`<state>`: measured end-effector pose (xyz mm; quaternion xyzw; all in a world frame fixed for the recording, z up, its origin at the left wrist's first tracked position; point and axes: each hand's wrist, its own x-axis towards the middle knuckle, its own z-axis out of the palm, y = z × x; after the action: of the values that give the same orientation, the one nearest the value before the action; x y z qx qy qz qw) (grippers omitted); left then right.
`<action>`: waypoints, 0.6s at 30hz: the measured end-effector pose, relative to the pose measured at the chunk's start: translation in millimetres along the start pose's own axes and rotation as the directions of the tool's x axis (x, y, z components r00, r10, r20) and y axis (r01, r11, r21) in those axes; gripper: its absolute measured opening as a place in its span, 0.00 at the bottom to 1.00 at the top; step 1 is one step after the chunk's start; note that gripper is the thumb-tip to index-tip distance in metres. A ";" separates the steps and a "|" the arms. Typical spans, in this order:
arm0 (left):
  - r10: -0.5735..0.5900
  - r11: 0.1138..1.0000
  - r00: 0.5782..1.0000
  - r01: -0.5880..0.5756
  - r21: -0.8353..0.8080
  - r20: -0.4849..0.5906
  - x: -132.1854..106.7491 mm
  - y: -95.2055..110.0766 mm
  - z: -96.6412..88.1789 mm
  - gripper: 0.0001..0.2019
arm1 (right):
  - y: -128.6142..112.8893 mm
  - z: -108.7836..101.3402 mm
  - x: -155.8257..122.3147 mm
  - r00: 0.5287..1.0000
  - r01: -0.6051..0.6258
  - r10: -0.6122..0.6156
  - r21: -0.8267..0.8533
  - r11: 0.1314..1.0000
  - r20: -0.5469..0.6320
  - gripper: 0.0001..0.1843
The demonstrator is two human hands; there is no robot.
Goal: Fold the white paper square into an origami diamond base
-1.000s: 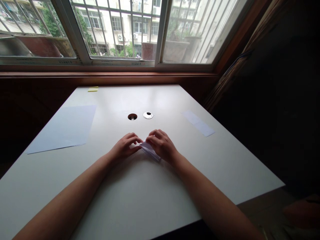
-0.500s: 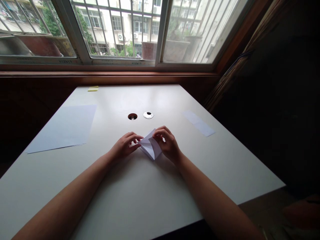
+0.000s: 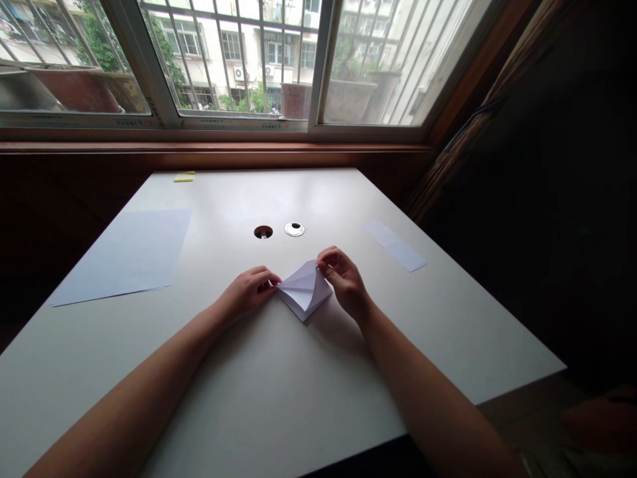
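A folded sheet of white paper [image 3: 302, 289] rests on the white table [image 3: 279, 398], one corner pointing toward me. At its left corner my left hand [image 3: 253, 289] is closed, pinching the paper between thumb and fingers. My right hand [image 3: 343, 275] pinches the upper right part of a flap and holds it raised off the layers beneath. The lifted flap curves, and an opening shows between it and the lower layers. My fingers hide both pinched spots in part.
Flat paper sheets [image 3: 124, 252] lie at the left, a narrow paper strip [image 3: 395, 245] at the right. Beyond the folded paper are a round table hole [image 3: 263, 232] and its cover [image 3: 294, 230]. A yellow item [image 3: 184, 176] lies by the far edge, below the window [image 3: 243, 60].
My right hand has moved a little right and away from me, drawing the flap wider. My left fingers have closed more tightly on the left corner.
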<state>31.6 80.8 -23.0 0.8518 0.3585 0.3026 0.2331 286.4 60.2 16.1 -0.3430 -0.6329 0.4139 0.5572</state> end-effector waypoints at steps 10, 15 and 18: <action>-0.004 1.000 1.000 0.004 0.028 0.023 1.2 0.4 -1.6 0.07 | -11.4 -10.2 1.5 0.989 0.031 -0.013 -0.125 0.992 0.144 0.21; -0.015 1.000 0.999 0.014 0.023 0.036 1.1 0.8 -2.0 0.07 | -20.9 -15.8 3.9 0.977 0.077 -0.018 -0.272 0.959 0.210 0.14; -0.014 1.000 0.999 0.013 0.023 0.039 0.9 0.3 -2.0 0.08 | -25.3 -20.5 3.7 0.978 0.106 -0.039 -0.324 0.940 0.207 0.07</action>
<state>30.8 81.7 -21.1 0.8577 0.3631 0.2802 0.2322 306.9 55.8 41.3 -0.3659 -0.7583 0.3116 0.4406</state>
